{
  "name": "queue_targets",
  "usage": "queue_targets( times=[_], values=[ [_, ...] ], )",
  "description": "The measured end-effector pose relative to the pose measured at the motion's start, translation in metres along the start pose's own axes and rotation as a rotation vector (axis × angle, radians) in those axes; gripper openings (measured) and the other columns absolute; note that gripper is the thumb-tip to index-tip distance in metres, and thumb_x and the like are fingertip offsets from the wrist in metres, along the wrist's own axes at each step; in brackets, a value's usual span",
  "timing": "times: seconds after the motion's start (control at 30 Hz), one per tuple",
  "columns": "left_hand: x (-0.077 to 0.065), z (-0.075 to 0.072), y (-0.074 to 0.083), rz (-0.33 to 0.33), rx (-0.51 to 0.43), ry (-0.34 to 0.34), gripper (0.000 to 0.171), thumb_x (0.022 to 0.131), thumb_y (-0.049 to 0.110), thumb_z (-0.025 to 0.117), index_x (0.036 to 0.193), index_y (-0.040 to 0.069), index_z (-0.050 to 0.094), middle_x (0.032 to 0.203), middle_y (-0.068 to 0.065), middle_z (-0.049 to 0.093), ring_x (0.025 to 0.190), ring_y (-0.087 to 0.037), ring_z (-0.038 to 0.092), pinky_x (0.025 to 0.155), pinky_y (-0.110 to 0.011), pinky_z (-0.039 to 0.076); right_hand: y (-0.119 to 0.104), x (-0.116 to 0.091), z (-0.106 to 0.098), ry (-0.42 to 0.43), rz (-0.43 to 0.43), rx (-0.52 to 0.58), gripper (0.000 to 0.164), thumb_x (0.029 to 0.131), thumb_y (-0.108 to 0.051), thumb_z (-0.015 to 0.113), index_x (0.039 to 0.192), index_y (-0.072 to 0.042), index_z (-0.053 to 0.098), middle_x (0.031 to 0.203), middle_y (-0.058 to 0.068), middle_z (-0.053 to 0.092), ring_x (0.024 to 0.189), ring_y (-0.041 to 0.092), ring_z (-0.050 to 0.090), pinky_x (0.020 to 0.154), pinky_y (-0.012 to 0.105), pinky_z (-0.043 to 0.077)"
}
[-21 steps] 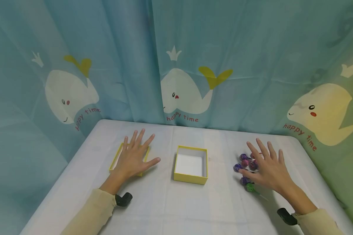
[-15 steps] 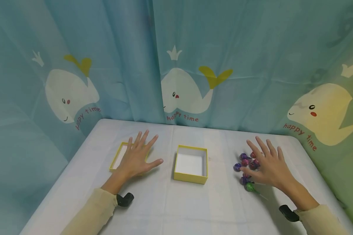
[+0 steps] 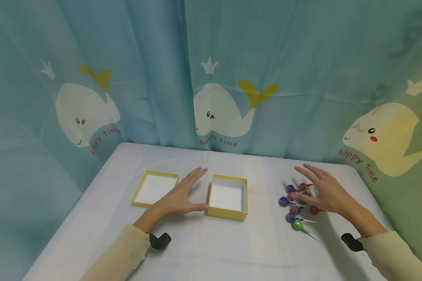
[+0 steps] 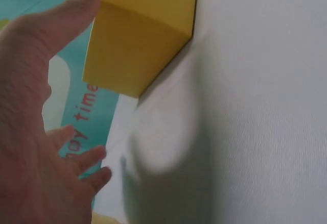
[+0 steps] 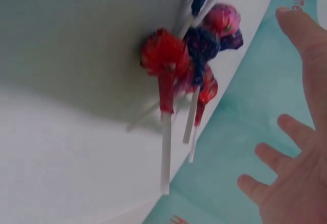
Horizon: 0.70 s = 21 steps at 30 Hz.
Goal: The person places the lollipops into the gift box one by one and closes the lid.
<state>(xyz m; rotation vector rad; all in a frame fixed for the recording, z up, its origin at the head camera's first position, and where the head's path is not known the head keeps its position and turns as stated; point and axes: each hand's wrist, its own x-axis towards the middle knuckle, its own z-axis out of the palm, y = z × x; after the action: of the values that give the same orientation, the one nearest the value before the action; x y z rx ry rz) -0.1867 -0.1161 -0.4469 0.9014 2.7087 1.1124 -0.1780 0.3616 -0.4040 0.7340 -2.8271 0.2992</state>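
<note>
An open-topped yellow box (image 3: 227,213) with a white inside stands mid-table. Just left of it is my left hand (image 3: 179,198), thumb and fingers spread apart toward its side, holding nothing. In the left wrist view the thumb overlaps the box's yellow wall (image 4: 138,45). My right hand (image 3: 328,195) hovers over the right part of a pile of lollipops, its fingers bent a little and apart from the thumb. The lollipops have purple, pink, red and green wrappers; a green lollipop (image 3: 297,224) lies nearest the front. A red lollipop (image 5: 164,55) shows below the hand in the right wrist view.
A shallow yellow-rimmed lid (image 3: 151,189) lies inside up to the left of the box, partly behind the left hand. The white-covered table (image 3: 232,249) ends at a blue-green curtain (image 3: 154,97) printed with whales.
My left hand has moved right, from over the lid to beside the box, and turned sideways. My right hand has shifted slightly right and turned, uncovering more lollipops.
</note>
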Motion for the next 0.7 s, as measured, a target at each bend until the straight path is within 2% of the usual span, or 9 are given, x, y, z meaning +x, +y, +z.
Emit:
queue_targets(
  times=[0.17, 0.23, 0.37, 0.47, 0.6, 0.7],
  values=[
    [0.004, 0.004, 0.0, 0.02, -0.151, -0.038, 0.107, 0.071, 0.049, 0.085, 0.155, 0.029, 0.022, 0.161, 0.005, 0.017, 0.131, -0.028, 0.045, 0.103, -0.046, 0.046, 0.009, 0.005, -0.001, -0.086, 0.061, 0.03, 0.08, 0.081, -0.041, 0.079, 0.147, -0.017, 0.042, 0.145, 0.022, 0.042, 0.125, 0.05, 0.042, 0.094, 0.075, 0.037],
    [0.006, 0.005, 0.001, 0.018, -0.193, -0.05, 0.106, 0.069, 0.046, 0.087, 0.154, 0.03, 0.024, 0.159, 0.006, 0.022, 0.127, -0.026, 0.048, 0.097, -0.044, 0.05, 0.013, 0.008, -0.001, -0.14, 0.1, 0.046, 0.077, 0.083, -0.04, 0.078, 0.147, -0.017, 0.042, 0.144, 0.023, 0.043, 0.125, 0.05, 0.042, 0.094, 0.074, 0.038],
    [0.011, 0.005, 0.002, -0.027, -0.24, -0.078, 0.106, 0.065, 0.044, 0.09, 0.151, 0.035, 0.028, 0.151, 0.005, 0.036, 0.122, -0.021, 0.051, 0.092, -0.039, 0.051, 0.02, 0.017, 0.001, -0.225, 0.159, 0.058, 0.07, 0.084, -0.031, 0.078, 0.145, -0.015, 0.045, 0.138, 0.026, 0.049, 0.123, 0.05, 0.045, 0.093, 0.073, 0.04],
    [0.014, 0.005, 0.003, -0.047, -0.272, -0.114, 0.106, 0.064, 0.041, 0.091, 0.15, 0.036, 0.029, 0.148, 0.002, 0.04, 0.123, -0.02, 0.05, 0.096, -0.04, 0.049, 0.026, 0.022, 0.004, -0.274, 0.166, 0.053, 0.061, 0.083, -0.023, 0.078, 0.138, -0.011, 0.053, 0.126, 0.024, 0.059, 0.114, 0.047, 0.054, 0.089, 0.068, 0.046],
    [0.018, 0.007, 0.003, -0.017, -0.322, -0.165, 0.108, 0.066, 0.033, 0.092, 0.152, 0.029, 0.027, 0.153, 0.005, 0.034, 0.132, -0.017, 0.043, 0.107, -0.039, 0.043, 0.032, 0.025, 0.006, -0.341, 0.18, 0.085, 0.044, 0.083, -0.013, 0.077, 0.124, -0.006, 0.063, 0.107, 0.015, 0.067, 0.098, 0.036, 0.062, 0.083, 0.058, 0.053],
    [0.02, 0.008, 0.003, 0.011, -0.374, -0.184, 0.106, 0.067, 0.027, 0.092, 0.151, 0.021, 0.029, 0.155, 0.005, 0.03, 0.139, -0.018, 0.037, 0.113, -0.037, 0.036, 0.035, 0.027, 0.006, -0.377, 0.204, 0.115, 0.036, 0.084, -0.008, 0.075, 0.119, -0.006, 0.066, 0.101, 0.01, 0.068, 0.093, 0.03, 0.063, 0.081, 0.054, 0.056]
  ],
)
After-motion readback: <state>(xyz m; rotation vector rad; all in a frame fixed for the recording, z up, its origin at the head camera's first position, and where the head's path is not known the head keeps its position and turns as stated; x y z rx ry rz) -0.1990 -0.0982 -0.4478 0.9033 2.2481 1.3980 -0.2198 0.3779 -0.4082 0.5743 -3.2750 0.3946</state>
